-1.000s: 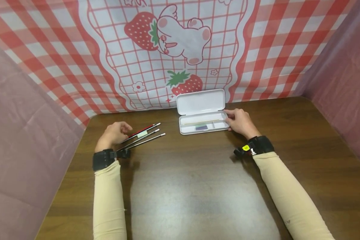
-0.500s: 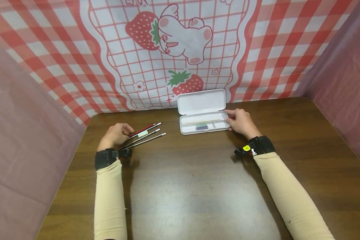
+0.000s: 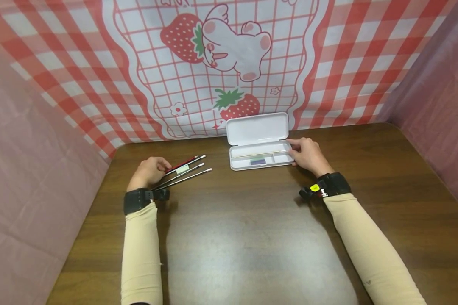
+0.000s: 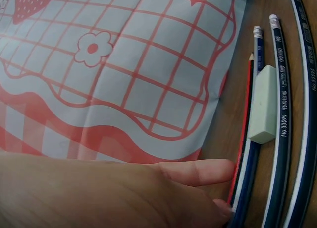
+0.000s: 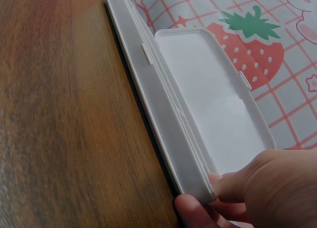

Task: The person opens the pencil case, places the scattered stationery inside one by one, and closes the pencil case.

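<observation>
My left hand (image 3: 146,173) is at the far left of the table, beside a loose group of pencils. In the left wrist view, its straight index finger touches the red-and-black pencil (image 4: 246,106), with the thumb tip close by. A pale green eraser (image 4: 264,109) lies on the blue pencil (image 4: 258,52); two dark striped pencils (image 4: 283,94) lie to its right. My right hand (image 3: 308,156) pinches the right end of a white pencil case (image 3: 236,167), thumb over the rim and fingers outside. The case's lid (image 3: 257,128) stands raised. A thin yellowish pencil (image 3: 255,154) and a purple-and-green block (image 3: 258,161) lie inside.
The brown wooden table (image 3: 229,237) runs up to a red-and-white strawberry-print cloth (image 3: 229,67) hanging behind the case. Pinkish cloths (image 3: 34,169) hang at both sides. Black straps with small cameras sit on both wrists.
My left hand has shifted slightly right and nearer the red-and-black pencil. My right hand stays on the case's end, and the case has not visibly moved on the table.
</observation>
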Motion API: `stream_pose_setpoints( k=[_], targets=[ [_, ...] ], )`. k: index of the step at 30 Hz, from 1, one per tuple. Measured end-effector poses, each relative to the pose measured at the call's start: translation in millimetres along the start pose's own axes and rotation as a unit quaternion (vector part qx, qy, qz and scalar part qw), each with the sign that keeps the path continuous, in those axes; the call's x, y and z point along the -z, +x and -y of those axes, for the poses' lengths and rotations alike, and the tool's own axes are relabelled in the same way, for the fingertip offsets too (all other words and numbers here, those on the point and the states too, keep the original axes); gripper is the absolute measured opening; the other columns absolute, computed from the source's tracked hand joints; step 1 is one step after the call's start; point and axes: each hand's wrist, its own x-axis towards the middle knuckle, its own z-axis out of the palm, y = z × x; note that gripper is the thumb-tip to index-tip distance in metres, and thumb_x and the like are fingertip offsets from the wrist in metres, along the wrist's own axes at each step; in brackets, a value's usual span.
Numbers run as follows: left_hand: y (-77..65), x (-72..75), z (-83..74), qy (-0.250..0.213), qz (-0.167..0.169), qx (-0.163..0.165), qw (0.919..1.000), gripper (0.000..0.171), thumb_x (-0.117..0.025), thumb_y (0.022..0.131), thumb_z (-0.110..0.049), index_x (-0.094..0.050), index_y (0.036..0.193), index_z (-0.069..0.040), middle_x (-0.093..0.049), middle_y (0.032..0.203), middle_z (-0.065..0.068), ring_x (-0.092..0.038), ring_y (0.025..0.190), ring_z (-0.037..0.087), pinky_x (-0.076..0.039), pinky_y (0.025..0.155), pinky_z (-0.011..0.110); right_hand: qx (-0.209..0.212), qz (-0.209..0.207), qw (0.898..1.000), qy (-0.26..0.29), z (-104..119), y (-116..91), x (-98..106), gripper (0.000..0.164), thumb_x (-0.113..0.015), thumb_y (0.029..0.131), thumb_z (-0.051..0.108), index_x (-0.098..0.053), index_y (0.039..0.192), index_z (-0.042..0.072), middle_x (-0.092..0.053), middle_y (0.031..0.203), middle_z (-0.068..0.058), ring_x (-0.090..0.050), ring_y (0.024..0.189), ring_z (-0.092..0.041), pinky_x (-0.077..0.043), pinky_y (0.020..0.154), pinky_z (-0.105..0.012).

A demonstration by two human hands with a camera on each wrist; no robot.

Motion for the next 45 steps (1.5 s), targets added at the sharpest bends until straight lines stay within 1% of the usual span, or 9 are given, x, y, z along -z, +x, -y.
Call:
stream_pose_setpoints(
  k=[4,7,13,20,26,30,36,38,45],
  targets=[
    [1.4,-2.2,1.8,0.003,-0.007,0.007,0.9999,0.029,-0.053,0.087,0.0,-0.071,0.109,-0.007,-0.069,0.105,0.019,-0.062,0.097,0.033,-0.05,0.086,0.048,0.0,-0.002,1.0,0.002,0.1,-0.5,0.2,0.045,-0.064,0.093,0.005,-0.06,0.137,0.005,-0.069,0.106,-0.026,-0.063,0.054,-0.013,-0.048,0.047,-0.018],
    [1.9,-2.4,2.6,0.0,-0.007,0.012,0.9999,0.03,-0.054,0.086,0.0,-0.071,0.11,-0.007,-0.07,0.107,0.02,-0.062,0.1,0.034,-0.05,0.087,0.048,0.001,0.0,1.0,0.004,0.3,-1.2,0.4,0.045,-0.064,0.093,0.005,-0.06,0.137,0.004,-0.068,0.106,-0.026,-0.063,0.055,-0.013,-0.048,0.047,-0.017],
    [2.0,-1.6,3.3,0.001,-0.001,0.013,0.9999,0.032,-0.057,0.084,0.0,-0.07,0.111,-0.007,-0.071,0.111,0.022,-0.064,0.104,0.035,-0.05,0.089,0.05,0.001,-0.001,1.0,0.003,-0.6,-0.1,-0.1,0.045,-0.064,0.092,0.005,-0.061,0.137,0.005,-0.068,0.105,-0.025,-0.062,0.054,-0.013,-0.048,0.047,-0.017],
    [3.4,-2.7,5.5,-0.005,0.003,0.02,0.9998,0.033,-0.055,0.083,0.001,-0.069,0.112,-0.007,-0.071,0.114,0.023,-0.063,0.106,0.037,-0.05,0.09,0.05,0.004,-0.004,1.0,0.002,-0.2,0.2,-0.3,0.045,-0.064,0.092,0.005,-0.061,0.137,0.005,-0.067,0.105,-0.025,-0.062,0.054,-0.013,-0.048,0.046,-0.016],
    [5.0,-3.0,4.1,-0.006,0.014,0.026,0.9995,0.035,-0.054,0.083,0.002,-0.067,0.114,-0.008,-0.07,0.117,0.023,-0.063,0.109,0.037,-0.05,0.091,0.05,0.001,-0.005,1.0,0.0,0.5,-0.9,1.1,0.045,-0.065,0.092,0.005,-0.061,0.137,0.005,-0.065,0.105,-0.024,-0.062,0.054,-0.012,-0.047,0.046,-0.016],
    [4.6,-3.0,2.6,-0.001,0.016,0.024,0.9996,0.036,-0.053,0.083,0.003,-0.067,0.115,-0.008,-0.069,0.117,0.024,-0.062,0.108,0.037,-0.05,0.09,0.05,0.0,-0.002,1.0,0.0,0.9,-1.1,1.9,0.045,-0.064,0.092,0.004,-0.06,0.137,0.005,-0.064,0.106,-0.025,-0.062,0.054,-0.012,-0.047,0.046,-0.016],
    [2.0,-3.6,5.6,0.001,0.013,0.023,0.9996,0.035,-0.054,0.083,0.003,-0.068,0.114,-0.008,-0.07,0.114,0.023,-0.063,0.105,0.037,-0.05,0.087,0.049,0.003,0.009,1.0,0.005,1.0,-1.2,-0.2,0.045,-0.063,0.093,0.005,-0.059,0.139,0.004,-0.065,0.108,-0.027,-0.062,0.055,-0.015,-0.048,0.047,-0.017],
    [1.8,-3.5,5.8,-0.001,0.013,0.023,0.9996,0.035,-0.054,0.084,0.003,-0.067,0.114,-0.008,-0.07,0.114,0.024,-0.062,0.106,0.037,-0.049,0.088,0.05,0.001,0.008,1.0,0.004,0.5,-1.0,-0.4,0.045,-0.064,0.093,0.005,-0.059,0.138,0.004,-0.065,0.107,-0.026,-0.062,0.055,-0.015,-0.048,0.047,-0.017],
    [1.0,-1.7,3.8,0.005,0.01,0.008,0.9999,0.037,-0.054,0.081,0.004,-0.067,0.114,-0.007,-0.07,0.113,0.024,-0.064,0.106,0.039,-0.05,0.087,0.053,0.013,-0.005,1.0,0.004,-1.6,0.1,-1.2,0.044,-0.064,0.092,0.006,-0.06,0.136,0.002,-0.065,0.106,-0.027,-0.064,0.054,-0.014,-0.047,0.045,-0.017]
  ],
)
